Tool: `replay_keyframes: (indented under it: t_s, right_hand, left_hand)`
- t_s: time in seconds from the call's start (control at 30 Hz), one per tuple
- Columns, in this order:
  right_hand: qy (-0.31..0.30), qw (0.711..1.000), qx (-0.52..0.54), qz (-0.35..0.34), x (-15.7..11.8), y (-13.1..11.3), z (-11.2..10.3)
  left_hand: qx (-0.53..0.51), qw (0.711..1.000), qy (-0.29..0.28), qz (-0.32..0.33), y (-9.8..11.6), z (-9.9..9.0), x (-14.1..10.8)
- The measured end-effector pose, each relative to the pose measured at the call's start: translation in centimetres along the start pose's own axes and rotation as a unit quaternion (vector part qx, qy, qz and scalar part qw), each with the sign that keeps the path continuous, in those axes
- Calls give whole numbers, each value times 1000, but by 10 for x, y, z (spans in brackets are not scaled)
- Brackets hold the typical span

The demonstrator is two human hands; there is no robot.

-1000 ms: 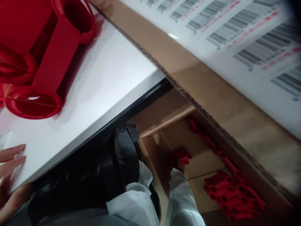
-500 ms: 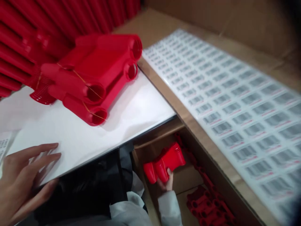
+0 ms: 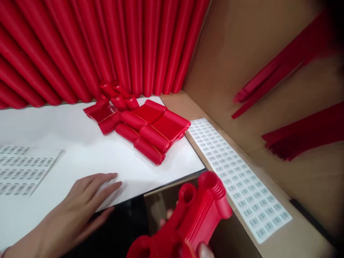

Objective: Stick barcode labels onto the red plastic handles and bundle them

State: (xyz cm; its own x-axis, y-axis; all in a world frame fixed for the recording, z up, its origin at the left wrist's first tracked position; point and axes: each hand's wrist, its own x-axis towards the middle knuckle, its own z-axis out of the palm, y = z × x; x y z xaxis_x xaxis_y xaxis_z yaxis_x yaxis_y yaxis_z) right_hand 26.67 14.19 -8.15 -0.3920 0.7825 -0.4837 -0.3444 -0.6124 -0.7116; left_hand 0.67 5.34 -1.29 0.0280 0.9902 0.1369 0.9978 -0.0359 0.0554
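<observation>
My left hand (image 3: pixel 86 204) lies at the front edge of the white table (image 3: pixel 77 132), fingers stretched out and apart, holding nothing. My right hand (image 3: pixel 205 251) grips a bundle of nested red plastic pieces with rounded, tube-like ends (image 3: pixel 199 222); the bundle hides most of that hand. It is raised close to the camera, above the open cardboard box (image 3: pixel 158 206) beside the table. On the table lies a pile of similar red bundles (image 3: pixel 154 132), some with a thin yellowish band around them.
Long stacks of red ribbed pieces (image 3: pixel 107 46) stand along the back. A barcode label sheet (image 3: pixel 239 175) lies on cardboard at the right, another label sheet (image 3: pixel 27 170) at the left. Red strips (image 3: pixel 279 68) are at the cardboard wall (image 3: pixel 225 46).
My right hand has lifted the red bundle up out of the box, nearer the camera. The view has swung up. My left hand stays at the table edge.
</observation>
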Motion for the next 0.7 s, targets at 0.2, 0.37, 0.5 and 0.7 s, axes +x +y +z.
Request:
replay_keyframes:
  t_s: [0.2,0.37,0.5,0.7]
  right_hand:
    - [62,990,63,-106,29,-73,72]
    - [-21,989,-9,-143,74,-99,91]
    - [-28,984,-22,-176,91,-105,92]
    - [-11,988,4,-155,95,-107,86]
  left_hand:
    - [-16,999,25,28,-3,1,-4]
    - [-28,998,40,32,-4,3,-6]
    - [-32,999,31,26,-5,4,-6]
    - [-38,998,37,23,-4,6,-5]
